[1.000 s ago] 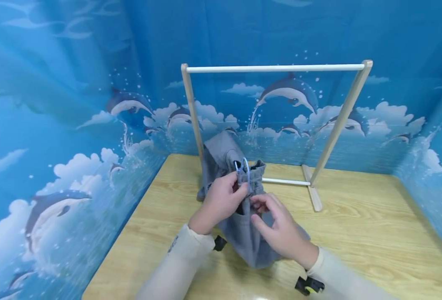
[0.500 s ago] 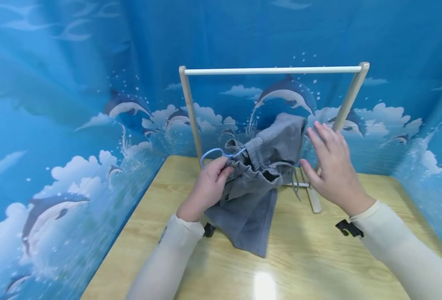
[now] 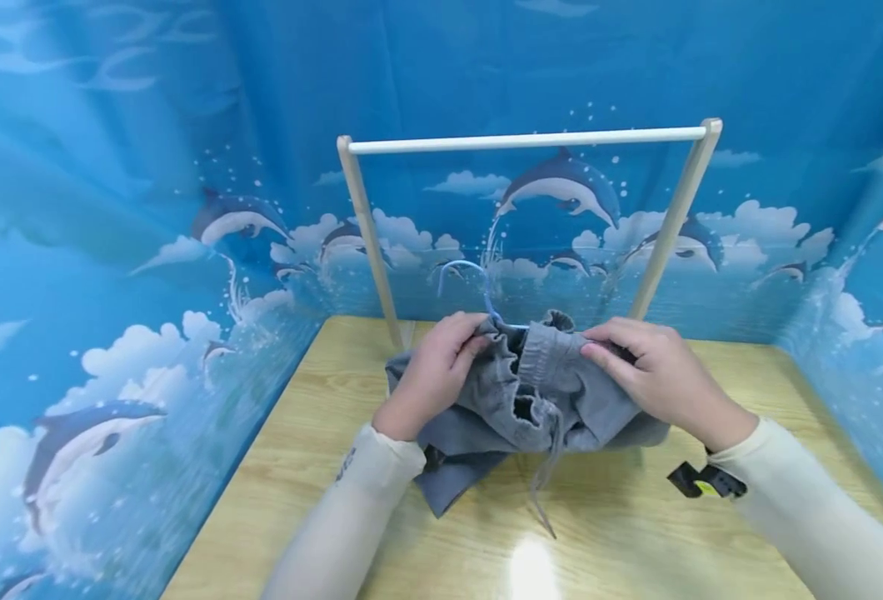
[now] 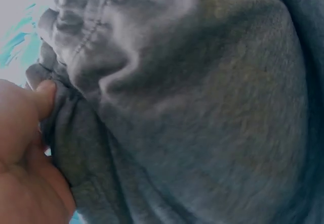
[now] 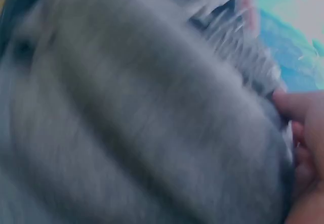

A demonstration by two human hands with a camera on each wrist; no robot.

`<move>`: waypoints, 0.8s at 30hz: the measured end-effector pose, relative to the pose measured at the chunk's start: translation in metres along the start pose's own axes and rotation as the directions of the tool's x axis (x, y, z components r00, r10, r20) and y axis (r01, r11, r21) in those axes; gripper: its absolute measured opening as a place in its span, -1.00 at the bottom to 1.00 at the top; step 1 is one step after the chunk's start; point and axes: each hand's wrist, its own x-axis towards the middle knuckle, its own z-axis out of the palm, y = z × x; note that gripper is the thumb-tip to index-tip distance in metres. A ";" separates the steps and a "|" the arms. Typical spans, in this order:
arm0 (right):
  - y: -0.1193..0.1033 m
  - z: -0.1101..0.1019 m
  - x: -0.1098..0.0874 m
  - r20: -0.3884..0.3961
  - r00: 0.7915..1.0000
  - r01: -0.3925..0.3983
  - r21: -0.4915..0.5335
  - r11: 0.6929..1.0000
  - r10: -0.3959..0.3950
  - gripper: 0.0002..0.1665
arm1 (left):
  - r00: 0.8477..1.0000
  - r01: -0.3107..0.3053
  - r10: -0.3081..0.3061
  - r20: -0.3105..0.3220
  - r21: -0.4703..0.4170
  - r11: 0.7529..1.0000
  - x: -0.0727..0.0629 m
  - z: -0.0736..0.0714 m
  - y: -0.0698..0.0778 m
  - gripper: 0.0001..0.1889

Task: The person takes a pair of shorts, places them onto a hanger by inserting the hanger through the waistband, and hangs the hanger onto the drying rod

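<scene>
Grey drawstring pants [image 3: 584, 400] with a gathered elastic waistband hang bunched between my hands, their drawstring dangling at the front. At the left end of the waistband my left hand [image 3: 434, 371] pinches the cloth between thumb and fingers; the left wrist view shows the thumb pressed on the grey fabric [image 4: 202, 102]. My right hand [image 3: 662, 371] pinches the other end, also seen at the edge of the blurred right wrist view. A light blue hanger [image 3: 489, 296] sticks up out of the waist opening, hook pointing left. Most of its body is hidden inside the pants.
Behind the pants stands a rack with a white top rail [image 3: 531, 140] and wooden side posts [image 3: 674, 221]. It rests on a wood-grain table [image 3: 719, 467]. A blue dolphin-print curtain [image 3: 149, 292] surrounds the table on the left, back and right.
My right hand, free half a second ago, has come down and taken hold of the waistband. The pants have turned to face me, and the hanger's hook now stands upright above them.
</scene>
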 end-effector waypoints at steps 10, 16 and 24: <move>-0.005 0.035 -0.013 -0.129 0.951 -0.255 0.192 0.948 0.282 -0.91 | 0.995 0.007 -0.006 -0.096 0.014 1.000 0.003 0.019 -0.012 -0.78; 0.002 0.038 0.000 -0.204 0.932 -0.268 0.168 0.949 0.299 -0.85 | 0.979 0.050 -0.030 -0.200 0.093 0.994 -0.002 0.016 -0.018 -0.58; 0.017 0.003 0.042 -0.345 0.888 -0.275 0.132 0.952 0.304 -0.76 | 0.977 0.100 -0.101 -0.188 -0.016 0.995 -0.016 0.007 -0.029 -0.34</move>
